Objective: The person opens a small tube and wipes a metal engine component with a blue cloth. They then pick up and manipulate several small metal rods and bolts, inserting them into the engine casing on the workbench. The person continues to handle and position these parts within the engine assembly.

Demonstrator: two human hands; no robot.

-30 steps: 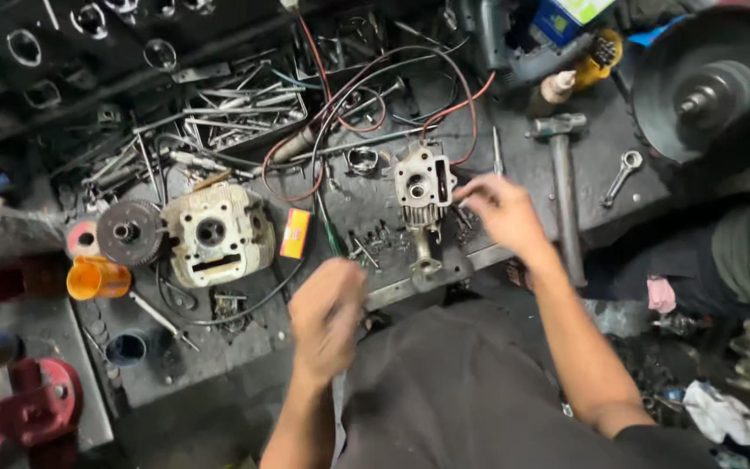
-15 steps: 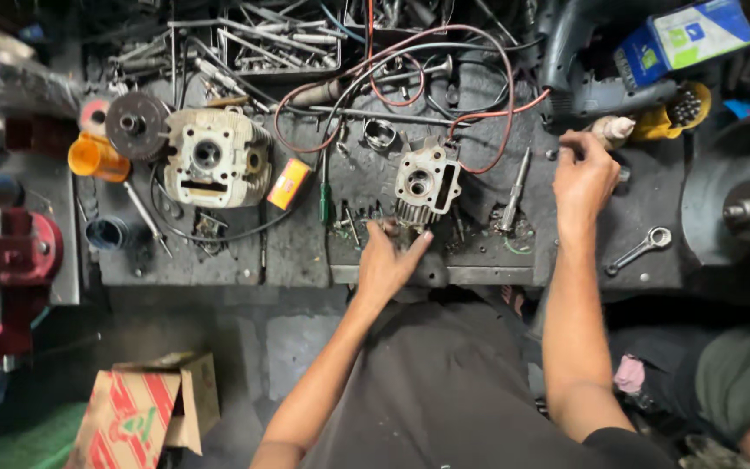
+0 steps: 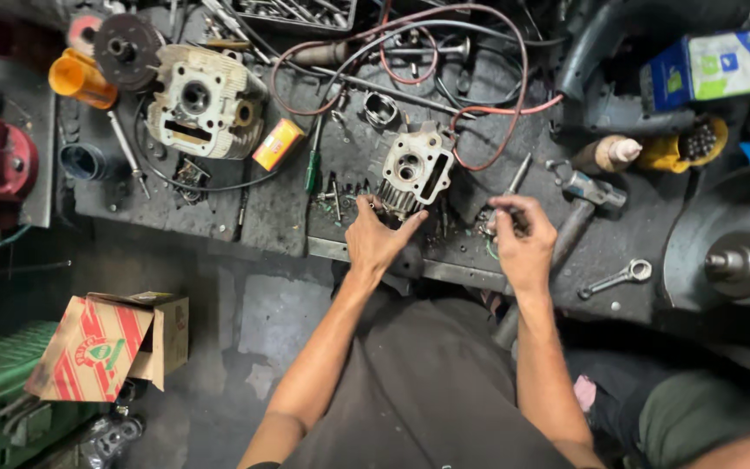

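Head view: my left hand fingers spread on small engine head; right hand fingers pinched on thin tool; far tray holds metal bits.

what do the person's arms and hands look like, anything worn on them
Both arms are bare from above the elbow down: no sleeves, gloves, watch or rings visible. The left hand and right hand look smudged with dark workshop grime. The arms are lean, emerging over dark grey-brown clothing.
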